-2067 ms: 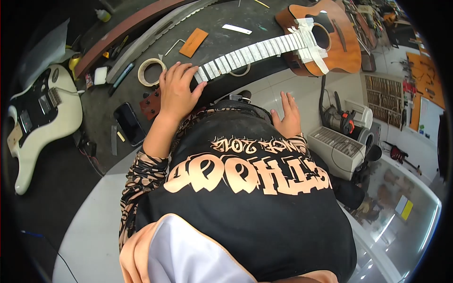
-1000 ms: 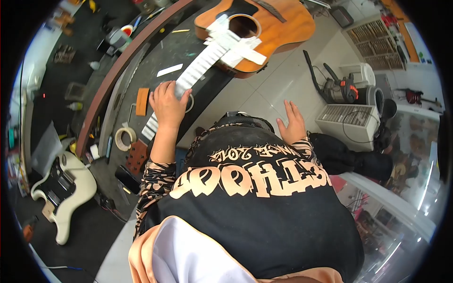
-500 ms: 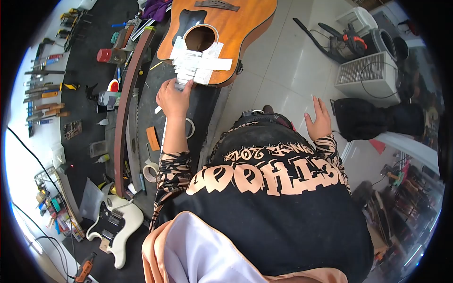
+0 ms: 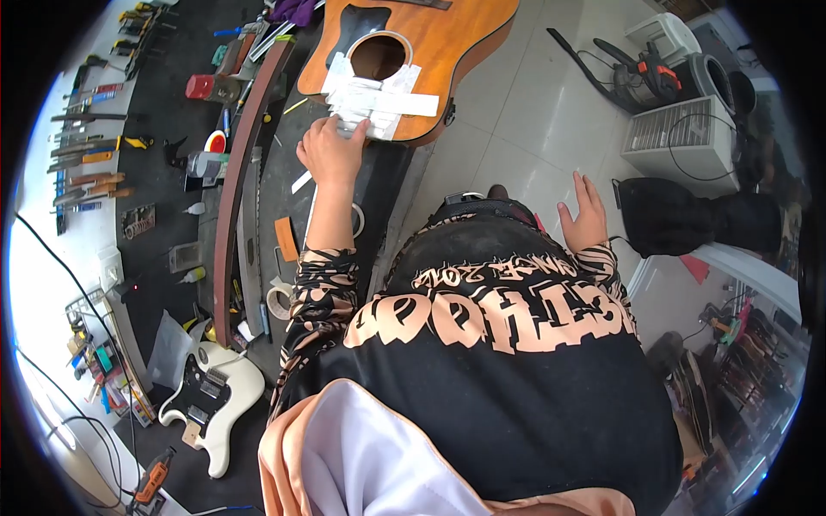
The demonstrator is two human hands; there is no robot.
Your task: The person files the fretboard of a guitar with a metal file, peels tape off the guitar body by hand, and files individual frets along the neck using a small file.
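An acoustic guitar body (image 4: 465, 43) lies face up at the top of the view. White tape strips (image 4: 379, 101) cover its top between the soundhole (image 4: 379, 58) and the near edge. My left hand (image 4: 331, 153) is at that edge, against the tape, with fingers curled and thumb stretched toward the strips. What sits between its fingers is hidden. Off to the right, apart from the guitar, my right hand (image 4: 585, 217) hangs above the floor with fingers extended and nothing in it.
A long brown wooden bar (image 4: 241, 181) runs along the dark bench. Near my left forearm lie a tape roll (image 4: 279, 301) and an orange block (image 4: 286, 238). A white electric guitar body (image 4: 225, 400) rests at lower left. A vacuum cleaner (image 4: 650, 76) and white appliance (image 4: 680, 142) stand at right.
The whole view has shifted, so the guitar appears higher and slightly right. My left hand stays at the taped edge, a little closer to the soundhole. My right hand is still extended.
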